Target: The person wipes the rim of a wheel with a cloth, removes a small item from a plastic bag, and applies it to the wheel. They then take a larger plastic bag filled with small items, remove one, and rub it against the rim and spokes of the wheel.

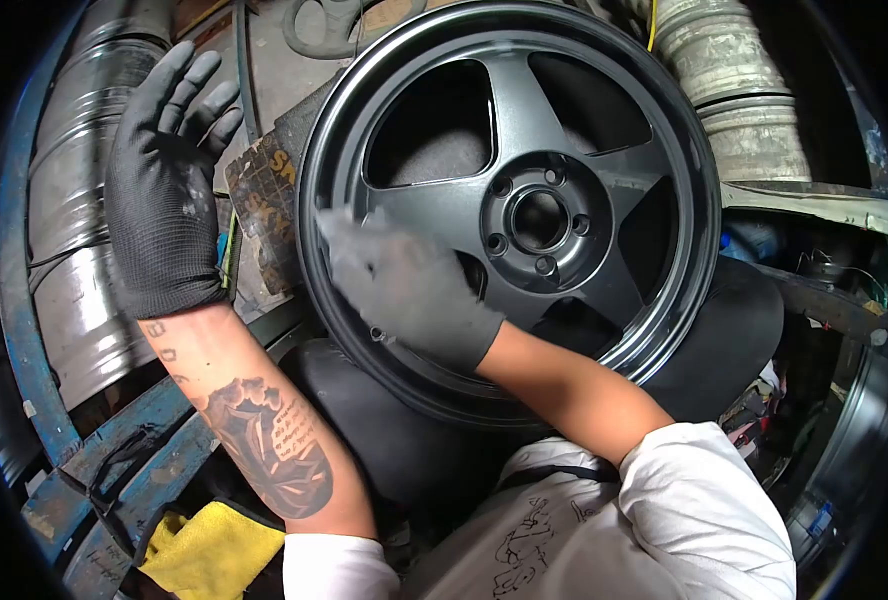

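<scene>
A dark grey, five-spoke wheel rim (524, 90) with a polished outer lip fills the middle of the view, with no tyre on it. My left hand (169, 190), in a black-grey glove, is raised left of the rim and apart from it. Its palm faces up and its fingers are apart, holding nothing. Over the rim's left side, my right hand (409, 285) in a matching glove is smeared by motion. Whether its fingers touch the rim or hold anything cannot be made out.
Bare silver wheel barrels (84, 200) stand along the left, and another stacked barrel (734, 90) is at the upper right. A blue metal frame (144, 450) runs along the lower left, near a yellow cloth (209, 550). Behind the rim lies a dirty board (264, 200).
</scene>
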